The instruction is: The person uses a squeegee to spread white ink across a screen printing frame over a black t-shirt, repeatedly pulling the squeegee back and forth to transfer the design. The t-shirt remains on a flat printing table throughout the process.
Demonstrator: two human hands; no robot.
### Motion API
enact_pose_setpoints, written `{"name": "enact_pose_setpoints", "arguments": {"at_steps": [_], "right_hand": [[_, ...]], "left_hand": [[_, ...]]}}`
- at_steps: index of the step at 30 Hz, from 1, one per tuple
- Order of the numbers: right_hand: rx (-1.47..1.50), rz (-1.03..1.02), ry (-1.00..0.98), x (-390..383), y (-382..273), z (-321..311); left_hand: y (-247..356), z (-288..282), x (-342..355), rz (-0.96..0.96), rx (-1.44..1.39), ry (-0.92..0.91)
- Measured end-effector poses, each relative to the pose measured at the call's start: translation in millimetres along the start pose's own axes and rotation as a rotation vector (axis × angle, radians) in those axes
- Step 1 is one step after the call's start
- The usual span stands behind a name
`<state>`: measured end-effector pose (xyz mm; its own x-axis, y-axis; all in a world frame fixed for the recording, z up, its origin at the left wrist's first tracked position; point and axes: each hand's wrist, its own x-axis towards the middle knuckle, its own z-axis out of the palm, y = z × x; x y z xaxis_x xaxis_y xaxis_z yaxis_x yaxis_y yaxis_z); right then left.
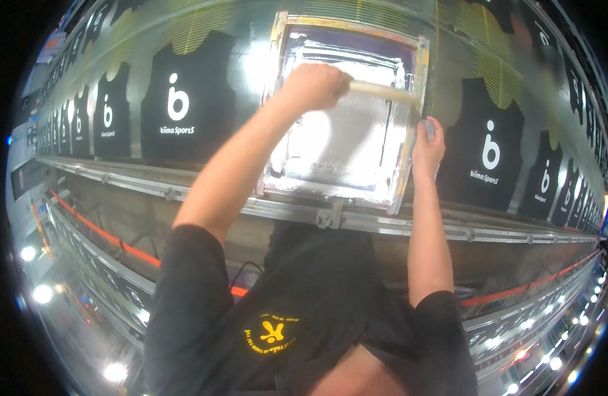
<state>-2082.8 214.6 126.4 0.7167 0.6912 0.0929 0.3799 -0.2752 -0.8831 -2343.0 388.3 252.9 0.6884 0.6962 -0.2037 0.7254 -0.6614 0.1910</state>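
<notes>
My left hand (317, 87) is closed around one end of a pale squeegee (383, 91), which lies crosswise over the upper part of a screen printing frame (347, 200). White ink (330, 155) covers much of the mesh inside the frame and is smeared thicker along its borders. At the frame's right side, my right hand (428, 148) grips the edge, thumb and fingers curled at the rail. Whatever lies beneath the screen is hidden.
Black shirt panels (185, 99) with white printed marks lie in a row along the long printing table, another panel (485, 145) just right of the frame. A metal rail (409, 226) with clamps runs along the near edge. Further tables and lamps stand behind me.
</notes>
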Motion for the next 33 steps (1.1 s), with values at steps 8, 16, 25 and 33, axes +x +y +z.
{"name": "enact_pose_setpoints", "arguments": {"at_steps": [8, 16, 25, 33], "right_hand": [[-0.360, 0.067, -0.068, 29.0, 7.0, -3.4], [-0.553, -0.541, -0.642, 128.9, -118.4, 69.3], [-0.740, -0.514, -0.546, 37.4, -78.0, 57.5], [-0.542, -0.760, -0.534, -130.0, -7.5, -15.8]], "left_hand": [[-56.7, 4.0, 96.6, 0.040, -0.025, -0.074], [-61.6, 1.5, 89.3, -0.018, 0.012, 0.059], [-41.4, 47.7, 16.5, -0.065, -0.063, -0.060], [27.3, 125.2, -159.2, -0.058, -0.137, 0.000]]}}
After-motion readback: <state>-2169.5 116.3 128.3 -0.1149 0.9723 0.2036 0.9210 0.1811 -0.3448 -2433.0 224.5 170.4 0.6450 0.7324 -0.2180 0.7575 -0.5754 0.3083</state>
